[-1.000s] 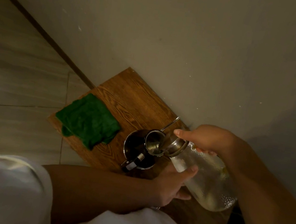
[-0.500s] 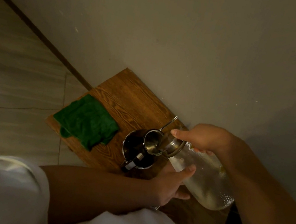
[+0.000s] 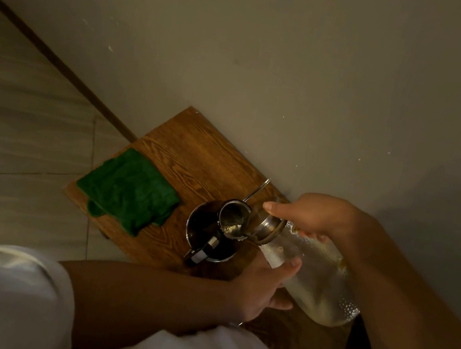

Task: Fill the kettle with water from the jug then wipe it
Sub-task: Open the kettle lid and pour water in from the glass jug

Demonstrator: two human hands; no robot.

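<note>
A clear glass jug [image 3: 313, 273] lies tilted on its side above a wooden table [image 3: 195, 156], its metal-collared mouth [image 3: 235, 220] hanging over the open top of a steel kettle [image 3: 210, 239]. The kettle stands on the table near the middle of the view, with its dark handle at its 7 o'clock and a thin wire lid arm sticking out at its 1 o'clock.

The right hand [image 3: 312, 214] grips the jug by the neck from above, fingers curled around the glass and the thumb stretched forward along the metal collar. The left hand [image 3: 261, 285] cups the jug from below at the jug's 8 o'clock; its thumb presses on the glass, while the other fingers are half curled under the body, so how tightly they close is hard to judge in this dim light. Water glints inside the spout, though no stream is clearly visible.

A crumpled green cloth [image 3: 130, 188] lies at the kettle's 9 o'clock, just beside it, on the table's edge.
</note>
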